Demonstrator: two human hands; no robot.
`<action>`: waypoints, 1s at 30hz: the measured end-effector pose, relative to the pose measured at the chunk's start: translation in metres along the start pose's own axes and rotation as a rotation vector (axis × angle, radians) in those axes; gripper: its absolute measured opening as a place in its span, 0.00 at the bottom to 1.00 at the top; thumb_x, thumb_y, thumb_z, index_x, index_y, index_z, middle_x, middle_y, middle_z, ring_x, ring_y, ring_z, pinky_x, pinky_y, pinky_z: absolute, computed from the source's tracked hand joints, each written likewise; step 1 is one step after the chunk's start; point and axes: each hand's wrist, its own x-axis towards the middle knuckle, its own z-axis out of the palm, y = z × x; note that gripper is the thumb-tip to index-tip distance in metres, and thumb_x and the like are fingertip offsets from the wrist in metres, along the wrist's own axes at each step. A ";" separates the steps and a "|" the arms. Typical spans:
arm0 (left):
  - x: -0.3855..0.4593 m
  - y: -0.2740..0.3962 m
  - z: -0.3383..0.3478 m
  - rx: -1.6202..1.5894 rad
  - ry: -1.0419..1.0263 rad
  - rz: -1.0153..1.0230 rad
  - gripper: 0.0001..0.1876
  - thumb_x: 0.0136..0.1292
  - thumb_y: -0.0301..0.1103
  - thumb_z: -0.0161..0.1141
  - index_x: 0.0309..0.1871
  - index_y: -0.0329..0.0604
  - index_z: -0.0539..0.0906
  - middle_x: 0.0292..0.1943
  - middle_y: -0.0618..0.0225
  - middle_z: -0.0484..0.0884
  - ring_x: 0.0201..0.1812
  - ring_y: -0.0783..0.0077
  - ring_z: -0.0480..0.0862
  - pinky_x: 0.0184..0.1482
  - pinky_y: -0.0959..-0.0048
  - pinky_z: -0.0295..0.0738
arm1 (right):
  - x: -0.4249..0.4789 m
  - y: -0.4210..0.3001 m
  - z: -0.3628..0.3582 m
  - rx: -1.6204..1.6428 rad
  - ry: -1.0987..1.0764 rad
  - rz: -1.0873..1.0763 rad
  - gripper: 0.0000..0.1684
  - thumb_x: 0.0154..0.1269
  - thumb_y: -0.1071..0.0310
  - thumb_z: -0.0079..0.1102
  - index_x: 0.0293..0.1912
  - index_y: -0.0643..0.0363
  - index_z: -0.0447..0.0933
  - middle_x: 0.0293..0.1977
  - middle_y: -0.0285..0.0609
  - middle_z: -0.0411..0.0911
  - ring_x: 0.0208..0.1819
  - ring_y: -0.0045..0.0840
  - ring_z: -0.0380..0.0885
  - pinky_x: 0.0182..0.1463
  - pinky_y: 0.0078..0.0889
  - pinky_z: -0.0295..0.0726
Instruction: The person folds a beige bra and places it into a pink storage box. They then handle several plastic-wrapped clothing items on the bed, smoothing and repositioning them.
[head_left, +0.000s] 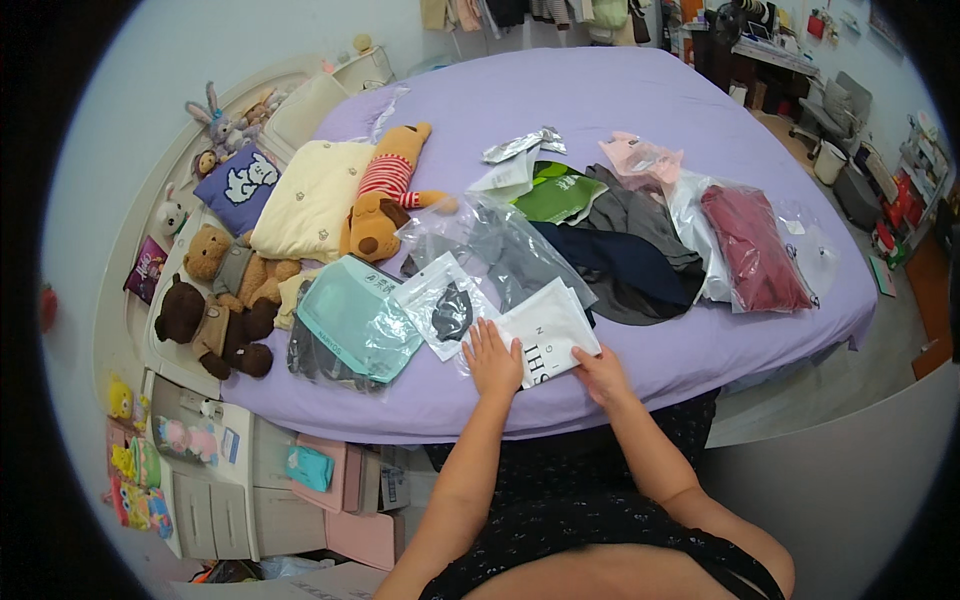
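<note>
A flat white packaging bag (559, 319) with black print lies at the bed's near edge. Its right corner is pinched between thumb and fingers of my right hand (602, 373). My left hand (493, 360) rests palm down with fingers spread, its thumb by the bag's left edge. Under those fingertips is the lower right part of a clear zip pouch (429, 289) with a dark item inside. Left of that lies a teal and clear garment bag (360, 315) with dark contents. Behind the white bag is a large clear plastic bag (517, 247) over something grey.
Dark clothing (622, 255), a green package (559, 191), a silver packet (525, 144) and a bagged red garment (757, 247) spread over the purple bedsheet (585, 90). Leftward are a plush dog (386, 187), a cream cushion (315, 199) and teddy bears (225, 262). A bedside cabinet (281, 457) stands below left.
</note>
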 end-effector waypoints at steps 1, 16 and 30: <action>0.000 0.004 -0.003 0.019 0.012 0.037 0.35 0.64 0.50 0.48 0.68 0.33 0.59 0.71 0.55 0.54 0.73 0.56 0.49 0.71 0.48 0.35 | 0.000 0.004 0.007 0.031 0.016 -0.015 0.22 0.64 0.73 0.56 0.57 0.64 0.65 0.49 0.42 0.74 0.50 0.27 0.74 0.49 0.32 0.78; -0.004 0.001 -0.104 -1.367 -1.053 -0.147 0.30 0.62 0.31 0.61 0.65 0.35 0.63 0.54 0.59 0.77 0.54 0.70 0.77 0.55 0.72 0.72 | -0.038 -0.110 0.011 -0.512 -0.538 -0.080 0.26 0.57 0.76 0.58 0.57 0.65 0.69 0.48 0.41 0.77 0.50 0.23 0.75 0.55 0.29 0.72; -0.017 -0.002 -0.117 -1.567 -0.836 -0.169 0.14 0.66 0.28 0.54 0.53 0.31 0.75 0.47 0.59 0.81 0.44 0.70 0.83 0.48 0.69 0.78 | -0.062 -0.112 0.024 -0.733 -0.584 0.154 0.20 0.65 0.62 0.58 0.53 0.59 0.71 0.38 0.36 0.78 0.35 0.18 0.78 0.33 0.23 0.80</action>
